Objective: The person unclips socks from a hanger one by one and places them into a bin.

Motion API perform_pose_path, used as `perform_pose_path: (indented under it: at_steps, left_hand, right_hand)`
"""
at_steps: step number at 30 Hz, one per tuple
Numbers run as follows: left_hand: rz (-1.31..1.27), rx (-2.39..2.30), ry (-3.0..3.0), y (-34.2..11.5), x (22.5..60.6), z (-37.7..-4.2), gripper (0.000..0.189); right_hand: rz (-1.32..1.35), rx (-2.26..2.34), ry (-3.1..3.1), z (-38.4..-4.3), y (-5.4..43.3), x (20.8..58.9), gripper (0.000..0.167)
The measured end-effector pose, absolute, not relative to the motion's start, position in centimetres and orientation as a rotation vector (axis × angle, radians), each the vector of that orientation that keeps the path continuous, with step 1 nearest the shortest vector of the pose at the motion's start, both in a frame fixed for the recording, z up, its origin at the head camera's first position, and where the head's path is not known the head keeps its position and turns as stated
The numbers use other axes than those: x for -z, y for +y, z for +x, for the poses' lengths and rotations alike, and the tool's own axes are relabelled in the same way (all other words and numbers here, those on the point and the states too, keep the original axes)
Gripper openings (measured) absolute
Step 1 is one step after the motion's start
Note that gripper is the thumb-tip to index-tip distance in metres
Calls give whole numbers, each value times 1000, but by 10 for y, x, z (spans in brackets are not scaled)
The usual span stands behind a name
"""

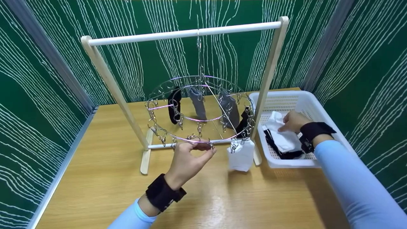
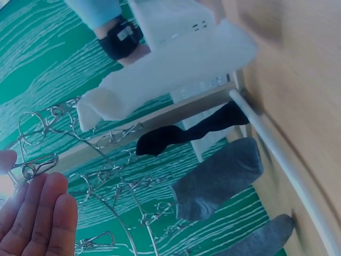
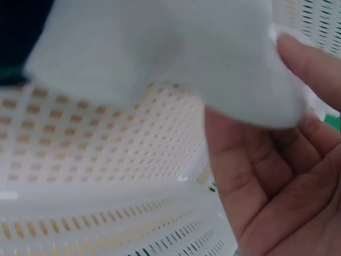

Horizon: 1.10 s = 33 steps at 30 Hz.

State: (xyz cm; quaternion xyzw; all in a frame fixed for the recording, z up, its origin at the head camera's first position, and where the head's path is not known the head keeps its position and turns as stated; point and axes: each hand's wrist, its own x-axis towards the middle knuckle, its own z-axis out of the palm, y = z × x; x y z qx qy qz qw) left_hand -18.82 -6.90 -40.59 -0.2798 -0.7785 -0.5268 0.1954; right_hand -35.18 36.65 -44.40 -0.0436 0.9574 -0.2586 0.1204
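Note:
My right hand pinches a white sock inside the white basket; in the right wrist view, thumb and fingers hold the edge of its cloth. At the near rim of a round metal drying hanger, my left hand pinches a metal clip between thumb and fingers. Just right of that hand, another white sock hangs from the hanger. Farther back hang a black sock, a grey sock, a second grey sock and another black sock.
A wooden rack with a white top bar carries the hanger by its hook. The basket stands on the wooden table at the right, with black cloth beneath the white sock. Green walls enclose the table.

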Motion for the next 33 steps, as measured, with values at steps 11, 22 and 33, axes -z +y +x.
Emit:
perform_pose_path:
  at_steps: [11,22,33]
  left_hand:
    - [-785,1450,-2164,-69,406,-188,9]
    - [-758,1474,-2199,-71,405,-187,11]
    - [-746,1488,-2195,-70,405,-187,11]
  right_hand:
    - [-126,410,2845,-352,370,467,48]
    - [-154,516,2891,-344,361,440,40]
    - [-327,779,3008,-318,336,387,39]
